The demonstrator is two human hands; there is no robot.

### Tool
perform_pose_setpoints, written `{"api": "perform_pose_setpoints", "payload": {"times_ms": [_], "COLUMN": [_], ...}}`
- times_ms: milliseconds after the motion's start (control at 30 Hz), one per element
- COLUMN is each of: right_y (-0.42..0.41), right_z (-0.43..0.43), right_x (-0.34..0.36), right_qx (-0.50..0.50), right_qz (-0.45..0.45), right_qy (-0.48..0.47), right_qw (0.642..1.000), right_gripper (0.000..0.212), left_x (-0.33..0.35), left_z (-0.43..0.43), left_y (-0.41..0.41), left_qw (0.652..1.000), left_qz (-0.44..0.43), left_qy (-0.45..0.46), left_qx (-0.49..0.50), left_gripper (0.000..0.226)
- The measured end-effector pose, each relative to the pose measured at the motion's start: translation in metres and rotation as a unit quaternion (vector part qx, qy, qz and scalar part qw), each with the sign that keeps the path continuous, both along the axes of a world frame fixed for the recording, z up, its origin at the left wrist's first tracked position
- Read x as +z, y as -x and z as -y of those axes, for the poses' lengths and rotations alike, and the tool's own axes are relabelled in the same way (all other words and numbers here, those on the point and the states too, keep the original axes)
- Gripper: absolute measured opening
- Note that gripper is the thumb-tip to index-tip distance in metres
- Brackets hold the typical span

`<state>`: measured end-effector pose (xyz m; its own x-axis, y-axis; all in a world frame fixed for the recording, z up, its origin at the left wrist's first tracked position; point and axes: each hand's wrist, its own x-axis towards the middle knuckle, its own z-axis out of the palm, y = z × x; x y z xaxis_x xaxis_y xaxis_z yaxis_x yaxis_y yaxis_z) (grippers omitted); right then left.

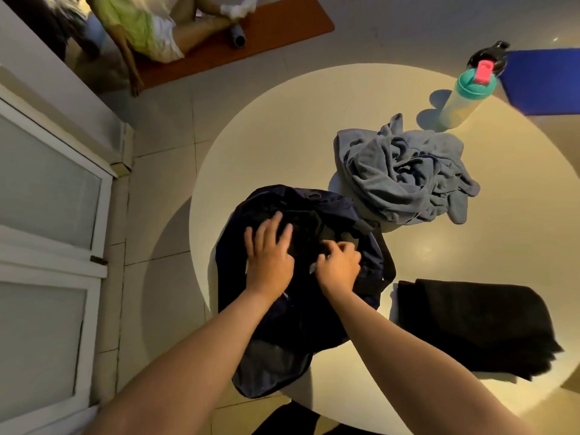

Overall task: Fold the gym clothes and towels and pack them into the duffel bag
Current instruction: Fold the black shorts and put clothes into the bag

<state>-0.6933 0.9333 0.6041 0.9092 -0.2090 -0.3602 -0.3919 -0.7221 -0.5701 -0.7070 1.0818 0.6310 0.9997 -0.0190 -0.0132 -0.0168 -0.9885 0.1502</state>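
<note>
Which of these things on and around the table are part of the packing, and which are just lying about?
Part of the packing:
- duffel bag, under both hands
- crumpled grey towel
- folded black garment
- left hand, right hand

Just lying about:
- shaker bottle
- orange mat
- blue mat
</note>
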Motion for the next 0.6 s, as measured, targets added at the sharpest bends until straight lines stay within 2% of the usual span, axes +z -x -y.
{"api": "perform_pose_setpoints", "payload": {"times_ms": [67,133,200,333,600], "right_y": [0.000,-0.005,-0.013,-0.011,-0.012], "right_z": [0.014,0.020,0.024,0.032,0.033], "right_x": [-0.008,-0.014,-0.018,-0.025,-0.027], "right_qx": [0.026,0.075,0.110,0.131,0.233], "right_qz": [-0.088,-0.159,-0.194,-0.192,-0.223], "right_qy": [0.058,0.028,-0.003,0.051,0.110], "right_qw": [0.994,0.984,0.975,0.971,0.940], "right_gripper": [0.045,0.055,0.058,0.048,0.061], "left_x": [0.001,-0.003,-0.008,-0.016,-0.026], "left_z": [0.014,0.027,0.037,0.057,0.068], "left_y": [-0.002,-0.008,-0.016,-0.030,-0.033], "left_qw": [0.995,0.986,0.974,0.953,0.940], "left_qz": [-0.038,-0.148,-0.210,-0.281,-0.330], "left_qy": [-0.028,-0.045,-0.073,-0.107,-0.090], "left_qx": [-0.085,-0.069,-0.048,-0.038,0.016], "left_gripper": [0.055,0.057,0.064,0.068,0.087]}}
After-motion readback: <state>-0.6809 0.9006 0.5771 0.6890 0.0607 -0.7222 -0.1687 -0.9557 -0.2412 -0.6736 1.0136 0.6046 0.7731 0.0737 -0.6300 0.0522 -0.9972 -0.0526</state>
